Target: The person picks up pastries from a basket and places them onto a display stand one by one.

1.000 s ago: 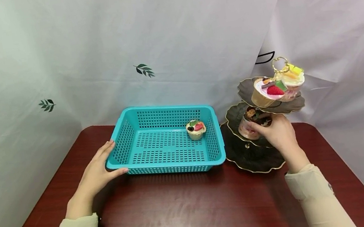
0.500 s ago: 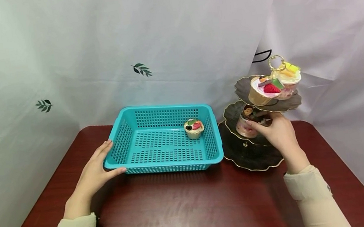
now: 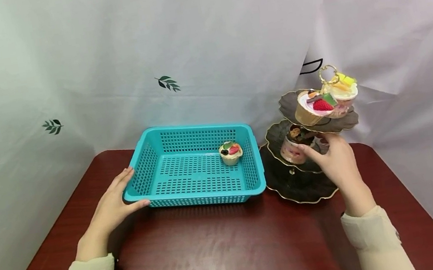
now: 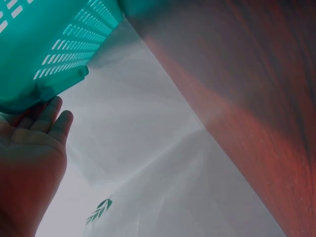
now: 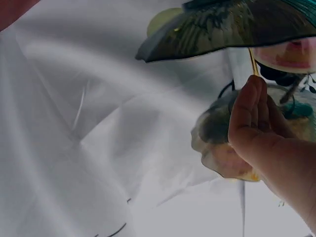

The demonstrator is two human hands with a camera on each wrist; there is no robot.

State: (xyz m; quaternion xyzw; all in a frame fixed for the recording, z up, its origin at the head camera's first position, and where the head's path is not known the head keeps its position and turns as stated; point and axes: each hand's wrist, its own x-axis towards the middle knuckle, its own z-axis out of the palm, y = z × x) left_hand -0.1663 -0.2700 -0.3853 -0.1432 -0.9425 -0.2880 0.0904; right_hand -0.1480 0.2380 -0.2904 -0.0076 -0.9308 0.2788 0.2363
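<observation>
In the head view, my left hand [image 3: 112, 209] touches the near left corner of a turquoise plastic basket [image 3: 192, 200], thumb along the front rim. Its fingertips meet the rim's underside in the left wrist view. A small cupcake [image 3: 230, 153] with fruit topping sits inside the basket, towards the right. My right hand [image 3: 339, 161] reaches between the upper tiers of a dark, gold-edged three-tier stand [image 3: 300, 190]. Its thumb is beside a chocolate-topped dessert cup [image 3: 292, 150] on the middle tier; the right wrist view shows extended fingers [image 5: 252, 101] near the gold post [image 5: 253, 61].
On the stand's top tier [image 3: 337, 124] are a strawberry-topped cupcake [image 3: 309, 111] and a yellow-topped dessert cup [image 3: 343, 96], with a gold ring handle [image 3: 328, 74] above. A red-brown wooden table [image 3: 217, 251] bears everything. White printed cloth [image 3: 107, 76] hangs behind.
My right hand has shifted slightly right, its thumb drawing back across the dessert cup's side. The cup stays on the middle tier. My left hand keeps its place on the basket; the view tilted slightly.
</observation>
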